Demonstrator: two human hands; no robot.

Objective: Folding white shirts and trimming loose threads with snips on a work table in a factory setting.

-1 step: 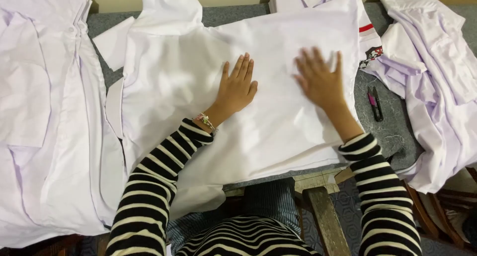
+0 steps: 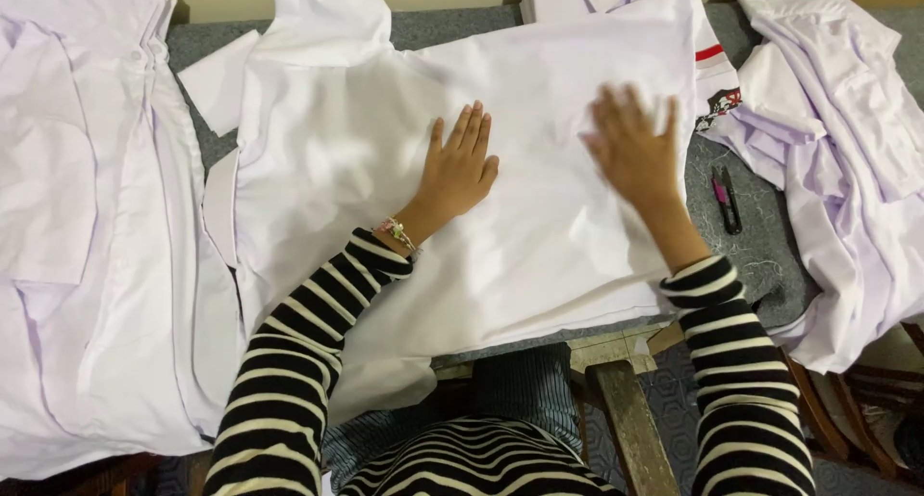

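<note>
White shirt mid-smoothing: left hand & right hand flat on it, apart, gripping nothing; thread snips right of it.

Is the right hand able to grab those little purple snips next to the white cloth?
Probably yes. The right hand lies flat on the white cloth, and the little purple snips lie in the open on the grey table just to its right. Nothing covers them or lies between.

Both hands flat on folded shirt – garment piles either side, snips right.
</note>
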